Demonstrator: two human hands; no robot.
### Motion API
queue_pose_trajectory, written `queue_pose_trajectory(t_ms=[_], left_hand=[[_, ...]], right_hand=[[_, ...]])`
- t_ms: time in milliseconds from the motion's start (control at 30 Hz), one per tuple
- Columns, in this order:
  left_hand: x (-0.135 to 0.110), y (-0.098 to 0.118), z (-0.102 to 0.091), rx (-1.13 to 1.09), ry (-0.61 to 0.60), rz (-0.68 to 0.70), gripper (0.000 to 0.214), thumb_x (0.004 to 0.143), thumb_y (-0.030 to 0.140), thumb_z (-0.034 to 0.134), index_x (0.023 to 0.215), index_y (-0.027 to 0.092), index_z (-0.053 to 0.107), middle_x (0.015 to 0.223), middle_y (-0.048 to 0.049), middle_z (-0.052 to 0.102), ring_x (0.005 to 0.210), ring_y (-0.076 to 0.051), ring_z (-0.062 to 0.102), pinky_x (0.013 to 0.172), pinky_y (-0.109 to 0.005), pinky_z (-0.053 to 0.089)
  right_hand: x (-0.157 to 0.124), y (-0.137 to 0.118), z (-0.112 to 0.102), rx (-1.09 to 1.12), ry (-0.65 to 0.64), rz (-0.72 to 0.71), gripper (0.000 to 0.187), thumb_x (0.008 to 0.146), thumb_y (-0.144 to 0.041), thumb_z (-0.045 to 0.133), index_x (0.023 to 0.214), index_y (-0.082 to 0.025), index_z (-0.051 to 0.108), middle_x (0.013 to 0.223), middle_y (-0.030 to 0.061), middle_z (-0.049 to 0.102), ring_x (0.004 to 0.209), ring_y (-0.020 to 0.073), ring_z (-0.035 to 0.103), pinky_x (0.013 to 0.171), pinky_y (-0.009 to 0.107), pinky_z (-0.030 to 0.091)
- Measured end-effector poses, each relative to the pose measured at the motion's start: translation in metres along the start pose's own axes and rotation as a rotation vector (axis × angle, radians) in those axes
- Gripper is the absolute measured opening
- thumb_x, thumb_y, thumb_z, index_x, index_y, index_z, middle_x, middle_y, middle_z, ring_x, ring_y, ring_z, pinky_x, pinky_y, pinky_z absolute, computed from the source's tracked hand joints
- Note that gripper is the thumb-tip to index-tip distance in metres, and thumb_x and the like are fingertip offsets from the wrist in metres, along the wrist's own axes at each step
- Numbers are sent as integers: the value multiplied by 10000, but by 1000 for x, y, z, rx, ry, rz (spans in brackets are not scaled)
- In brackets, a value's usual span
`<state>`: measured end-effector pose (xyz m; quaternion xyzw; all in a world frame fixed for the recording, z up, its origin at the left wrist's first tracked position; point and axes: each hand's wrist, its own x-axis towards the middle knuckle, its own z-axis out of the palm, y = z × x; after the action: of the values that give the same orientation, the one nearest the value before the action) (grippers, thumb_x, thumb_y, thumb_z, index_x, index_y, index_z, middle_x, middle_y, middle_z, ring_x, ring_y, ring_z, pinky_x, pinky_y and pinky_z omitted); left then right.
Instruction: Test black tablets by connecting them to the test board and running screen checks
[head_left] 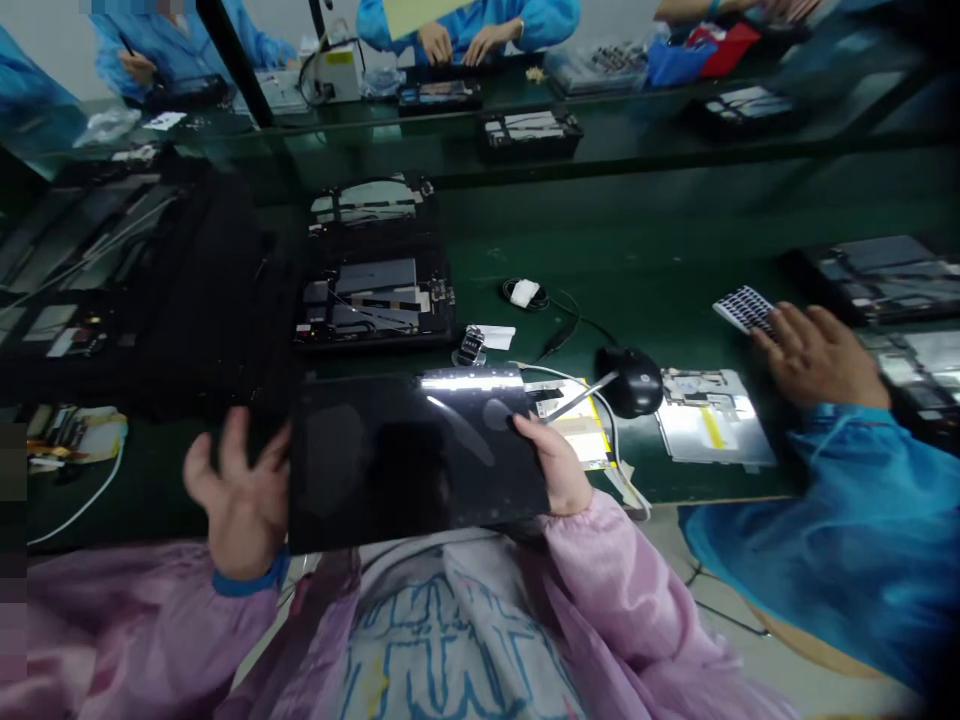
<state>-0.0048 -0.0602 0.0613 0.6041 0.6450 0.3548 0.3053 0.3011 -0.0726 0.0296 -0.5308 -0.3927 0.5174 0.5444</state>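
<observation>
A black glossy screen panel (405,460) is tilted up in front of my body, above the table's near edge. My right hand (559,460) grips its right edge, with the thumb on the front face and the other fingers hidden behind. A thin light-coloured tool like tweezers (583,394) sticks out just above that thumb; I cannot tell whether the hand holds it. My left hand (244,500) is beside the panel's left edge, its fingers spread apart. Part of that hand is hidden by the panel.
Stacked trays of opened tablets (375,300) stand ahead, with a larger stack (97,260) on the left. A round black device (631,382), a cable bundle (525,293) and a silver panel (712,415) lie rightward. A co-worker's hand (817,355) touches a label sheet (742,308).
</observation>
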Motion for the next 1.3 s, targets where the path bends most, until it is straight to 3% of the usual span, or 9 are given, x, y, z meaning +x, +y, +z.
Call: queue_pose_trajectory(t_ms=[67,167,300,467,733,833,1000,1133,1300], left_hand=[[6,-2,9,-191,-42,-145,640,842,664,274,1417,381,288,1221,-87,654,1021,-303,670,824,-537,532],[11,-3,11,-364,-85,-341,804,757,528,635,1447,267,316,1078,-93,719,1016,-293,672,870,-436,542],[20,-1,5,-236,-82,-321,755,745,445,705,1413,244,417,916,-30,756,975,-261,684,981,-401,489],[32,-2,8,-177,-109,-290,648,803,425,651,1388,254,431,989,-33,739,893,-225,685,869,-358,539],[36,44,-5,772,-69,98,516,772,466,602,1225,221,567,1373,-134,502,622,-185,611,852,-456,520],[42,85,31,654,-200,331,462,834,441,529,1216,187,582,1200,-127,612,874,-269,641,903,-441,495],[51,127,148,285,-915,563,240,889,263,467,1020,204,658,973,-78,695,1030,-236,611,955,-371,449],[61,122,206,324,-976,571,159,886,202,494,819,168,633,727,-40,660,724,-185,621,720,-301,452],[66,114,213,470,-851,548,254,862,177,497,616,166,560,569,-14,569,576,-155,532,633,-289,390]], right_hand=[[-5,9,7,116,-87,92,386,826,-559,536,927,-220,689,785,37,724,829,248,701,804,408,571],[-6,19,9,3,-121,43,421,840,-589,523,977,-223,679,873,40,718,930,237,674,908,415,533],[2,20,-14,-229,4,-72,472,862,-586,506,1109,-214,657,1051,77,681,953,218,648,869,390,543],[9,16,-44,-284,90,-9,397,841,-529,564,1002,-189,693,787,44,690,657,178,633,663,354,550],[15,18,-65,-52,143,75,346,715,-526,706,861,-213,691,737,24,703,625,180,671,646,347,567],[18,15,-66,7,95,72,347,684,-531,733,806,-212,676,698,11,690,604,169,666,638,338,570],[15,11,-63,-39,11,3,298,746,-504,688,800,-212,659,664,7,679,620,170,659,628,333,564],[11,21,-76,-358,98,-179,215,845,-418,597,861,-213,663,821,46,705,724,191,656,686,360,551],[6,34,-96,-789,51,-405,158,885,-307,564,955,-224,677,926,80,668,922,254,602,823,441,502]])
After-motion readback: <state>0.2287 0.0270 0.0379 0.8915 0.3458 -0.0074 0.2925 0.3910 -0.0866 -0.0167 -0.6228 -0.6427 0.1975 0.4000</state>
